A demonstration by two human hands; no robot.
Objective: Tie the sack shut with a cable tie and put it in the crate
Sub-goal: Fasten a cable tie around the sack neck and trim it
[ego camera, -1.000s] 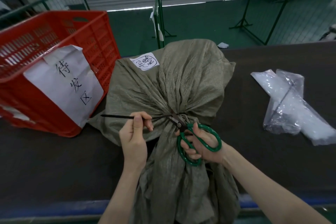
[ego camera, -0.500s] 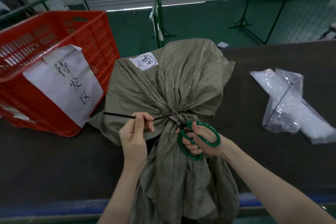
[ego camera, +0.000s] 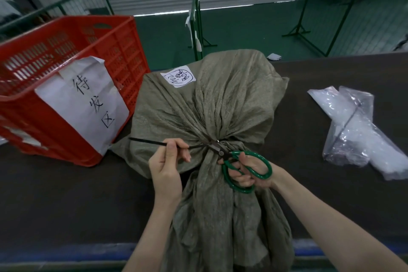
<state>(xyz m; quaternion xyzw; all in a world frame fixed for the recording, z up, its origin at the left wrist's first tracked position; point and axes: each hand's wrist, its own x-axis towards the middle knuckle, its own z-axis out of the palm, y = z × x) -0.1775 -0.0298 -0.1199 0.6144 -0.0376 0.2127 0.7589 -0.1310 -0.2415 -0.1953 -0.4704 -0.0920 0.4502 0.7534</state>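
Note:
A full olive-green woven sack (ego camera: 212,104) lies on the dark table, its neck gathered and bound by a black cable tie (ego camera: 150,141) whose loose tail sticks out to the left. My left hand (ego camera: 165,165) pinches that tail and holds it taut. My right hand (ego camera: 247,172) grips green-handled scissors (ego camera: 242,168), blades at the tie right beside the sack's neck. The red plastic crate (ego camera: 123,51) stands to the left of the sack, with a white paper sign taped on its side.
A bundle of clear plastic bags (ego camera: 357,130) lies on the table (ego camera: 66,194) at the right. The sack's loose mouth hangs over the near table edge. Green metal barrier stands are on the floor beyond the table.
The scissors have closed in a little on the tie at the sack's neck. My left hand keeps the tail pulled out to the left, almost unmoved.

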